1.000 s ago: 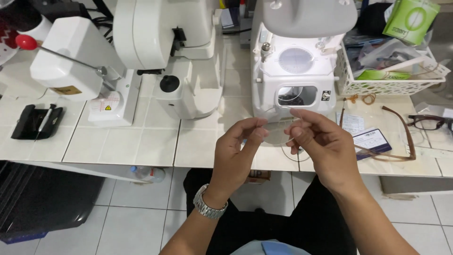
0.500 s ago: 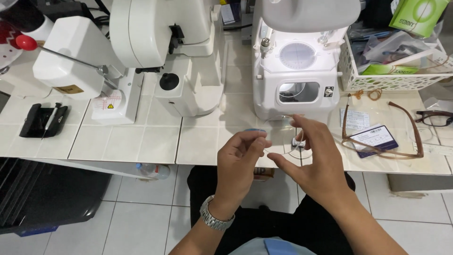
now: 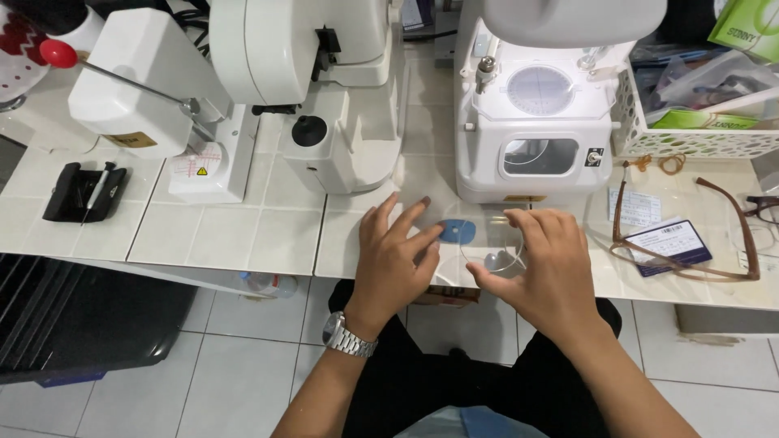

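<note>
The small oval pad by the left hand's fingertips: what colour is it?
Blue. The oval pad lies on the white tiled counter, just past the left hand; the head view shows it.
</note>
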